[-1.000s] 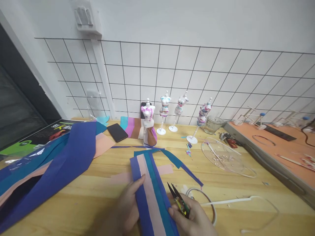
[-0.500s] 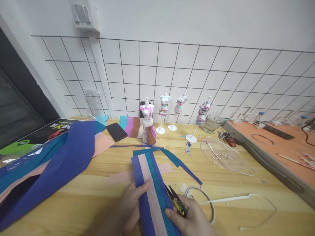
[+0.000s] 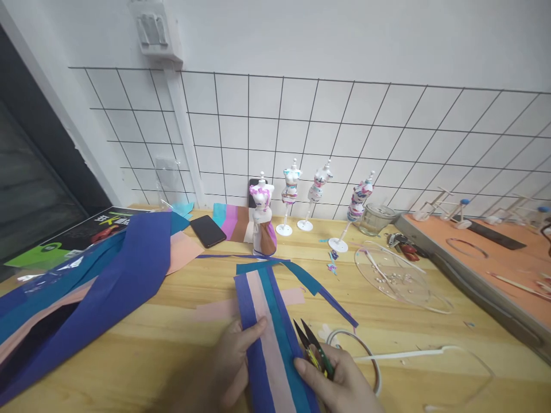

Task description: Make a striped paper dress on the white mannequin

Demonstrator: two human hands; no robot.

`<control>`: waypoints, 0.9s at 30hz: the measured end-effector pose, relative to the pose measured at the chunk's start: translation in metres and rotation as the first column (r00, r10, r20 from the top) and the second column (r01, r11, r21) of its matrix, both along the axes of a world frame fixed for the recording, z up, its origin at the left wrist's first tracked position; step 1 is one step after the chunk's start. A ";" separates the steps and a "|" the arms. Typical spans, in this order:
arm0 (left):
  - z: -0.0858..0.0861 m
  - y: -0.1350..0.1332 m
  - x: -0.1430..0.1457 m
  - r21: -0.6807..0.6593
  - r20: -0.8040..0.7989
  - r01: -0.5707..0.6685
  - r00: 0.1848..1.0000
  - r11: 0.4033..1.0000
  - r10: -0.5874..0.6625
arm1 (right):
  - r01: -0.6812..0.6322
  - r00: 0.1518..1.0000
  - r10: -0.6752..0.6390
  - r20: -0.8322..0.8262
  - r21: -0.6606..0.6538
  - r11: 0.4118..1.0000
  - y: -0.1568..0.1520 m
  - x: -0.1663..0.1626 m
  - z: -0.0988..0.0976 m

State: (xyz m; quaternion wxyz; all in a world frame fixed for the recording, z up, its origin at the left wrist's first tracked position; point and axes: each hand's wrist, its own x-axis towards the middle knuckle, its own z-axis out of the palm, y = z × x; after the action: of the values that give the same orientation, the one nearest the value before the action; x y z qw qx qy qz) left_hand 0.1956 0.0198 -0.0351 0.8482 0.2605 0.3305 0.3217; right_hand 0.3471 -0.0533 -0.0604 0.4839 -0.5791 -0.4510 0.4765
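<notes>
A striped strip of thin fabric or paper [image 3: 275, 350], banded in blue, pink and teal, runs up from the bottom edge. My left hand [image 3: 228, 364] pinches its left side, thumb lying on top. On its right side rests the thumb of my right hand [image 3: 340, 381], and the same hand has a pair of thread snips [image 3: 313, 347] in its grip, dark blades spread and pointing away. Beyond the strip's far end lie teal and blue offcuts [image 3: 301, 278]. A pale pink piece [image 3: 293, 296] is partly under the strip.
Small dress forms [image 3: 290, 186] stand along the back, one wearing a skirt. A phone [image 3: 208, 230] and a heap of blue, teal and pink material [image 3: 146, 252] are at left. To the right are a clear disc with beads [image 3: 396, 275], a glass jar [image 3: 376, 219] and an orange board [image 3: 482, 246].
The view has shifted slightly, moving the scene a little right and down. Both hands keep their hold on the strip; the snips remain in my right hand.
</notes>
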 end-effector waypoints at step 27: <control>-0.015 -0.013 0.008 0.054 -0.021 0.081 0.997 0.995 -0.080 | 0.136 0.991 -0.136 -0.008 0.133 0.982 0.004 0.002 0.000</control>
State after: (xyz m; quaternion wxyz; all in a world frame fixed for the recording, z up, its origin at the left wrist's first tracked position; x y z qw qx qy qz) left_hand 0.2039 0.0065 -0.0502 0.8499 0.2999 0.3186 0.2938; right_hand 0.3488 -0.0493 -0.0606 0.5527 -0.5753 -0.4414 0.4107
